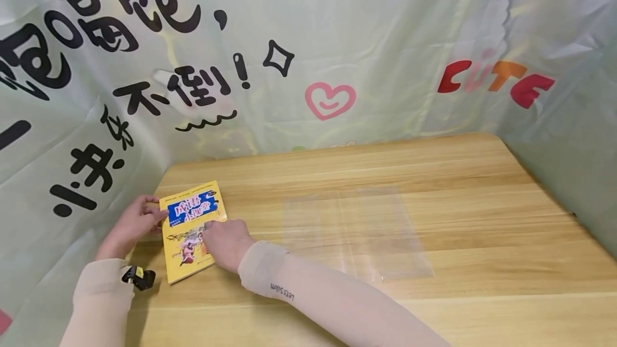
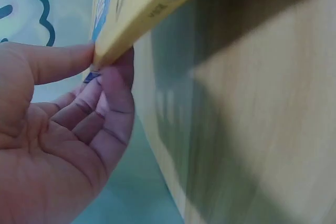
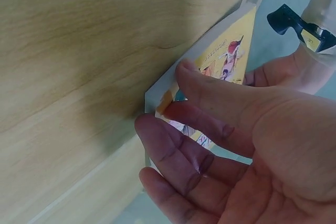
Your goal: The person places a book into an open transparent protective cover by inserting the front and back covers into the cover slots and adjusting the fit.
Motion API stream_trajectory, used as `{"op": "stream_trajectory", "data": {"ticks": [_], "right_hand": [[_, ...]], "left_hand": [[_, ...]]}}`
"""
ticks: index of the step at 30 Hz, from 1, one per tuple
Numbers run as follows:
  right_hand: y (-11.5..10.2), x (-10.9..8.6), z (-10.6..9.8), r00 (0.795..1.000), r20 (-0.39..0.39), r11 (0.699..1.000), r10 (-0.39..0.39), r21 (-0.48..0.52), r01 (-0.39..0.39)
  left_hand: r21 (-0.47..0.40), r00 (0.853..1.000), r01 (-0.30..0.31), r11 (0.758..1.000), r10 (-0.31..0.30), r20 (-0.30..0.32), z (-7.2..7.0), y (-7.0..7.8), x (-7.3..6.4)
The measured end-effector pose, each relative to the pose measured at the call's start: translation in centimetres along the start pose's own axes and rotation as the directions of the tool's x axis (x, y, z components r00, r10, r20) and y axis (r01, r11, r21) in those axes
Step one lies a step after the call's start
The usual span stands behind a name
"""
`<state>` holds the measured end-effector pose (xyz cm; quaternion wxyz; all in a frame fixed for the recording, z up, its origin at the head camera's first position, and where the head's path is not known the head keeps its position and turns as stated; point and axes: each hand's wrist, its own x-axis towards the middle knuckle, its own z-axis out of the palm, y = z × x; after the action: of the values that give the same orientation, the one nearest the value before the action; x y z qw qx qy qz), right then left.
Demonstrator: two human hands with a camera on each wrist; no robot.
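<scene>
A yellow paperback book [image 1: 190, 232] with a blue title panel and cartoon figures lies at a slant on the left of the table. My left hand [image 1: 135, 224] holds its left side; in the left wrist view, the thumb and fingers pinch the book's spine [image 2: 142, 22] near one end. My right hand [image 1: 228, 242] is at the book's right edge, with fingers bent over the cover. Thumb and forefinger of that hand pinch at the page edge in the right wrist view, where the cover [image 3: 239, 40] shows behind them.
A clear plastic sheet [image 1: 397, 237] with folded side bands lies flat on the wooden table [image 1: 482, 266], right of the book. Behind the table hangs a pale printed cloth [image 1: 385, 52]. A small black camera [image 1: 138, 277] sits on the left wrist.
</scene>
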<state>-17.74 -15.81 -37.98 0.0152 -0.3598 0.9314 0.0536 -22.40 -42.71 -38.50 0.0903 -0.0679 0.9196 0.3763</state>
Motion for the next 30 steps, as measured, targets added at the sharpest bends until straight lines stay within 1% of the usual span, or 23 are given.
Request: {"op": "stream_trajectory", "data": {"ticks": [4, 7, 10, 13, 16, 19, 24, 27, 30], "right_hand": [[0.2, 0.0, 0.0, 1.000, 0.008, 1.000, -0.001, 0.015, 0.001], [0.4, 0.0, 0.0, 1.000, 0.004, 0.999, 0.006, 0.051, -0.006], [0.7, 0.0, 0.1, 1.000, -0.009, 0.995, 0.025, 0.099, -0.024], [1.2, 0.0, 0.1, 0.999, 0.002, 0.988, 0.032, 0.150, -0.032], [2.0, 0.0, 0.1, 0.999, 0.037, 0.979, 0.024, 0.200, -0.031], [2.7, 0.0, 0.1, 0.999, 0.052, 0.970, 0.009, 0.243, -0.021], [3.3, 0.1, 0.0, 0.998, 0.051, 0.952, 0.027, 0.304, -0.041], [3.5, 0.2, -0.1, 0.998, 0.048, 0.947, 0.046, 0.315, -0.058], [3.9, 0.3, -0.3, 0.997, 0.043, 0.940, 0.069, 0.331, -0.079]], "left_hand": [[-0.025, 0.999, 0.049, 0.998, -0.048, 0.015, -0.4, 0.3, -0.1], [-0.035, 0.996, 0.083, 0.996, -0.082, 0.023, -0.7, 0.4, -0.1], [-0.049, 0.996, 0.084, 0.995, -0.084, 0.014, -0.8, 0.7, -0.2], [-0.063, 0.998, 0.066, 0.996, -0.066, -0.002, -0.9, 1.1, -0.3], [-0.045, 0.999, 0.033, 0.998, -0.034, -0.019, -0.8, 1.6, -0.6], [-0.001, 0.999, -0.004, 1.000, 0.004, -0.050, -0.7, 2.2, -0.9], [0.065, 0.992, -0.058, 0.996, 0.065, -0.105, -0.7, 3.6, -1.8], [0.063, 0.989, -0.079, 0.995, 0.087, -0.123, -0.9, 4.6, -2.3], [0.048, 0.986, -0.090, 0.995, 0.096, -0.140, -1.1, 5.5, -2.8]]}}
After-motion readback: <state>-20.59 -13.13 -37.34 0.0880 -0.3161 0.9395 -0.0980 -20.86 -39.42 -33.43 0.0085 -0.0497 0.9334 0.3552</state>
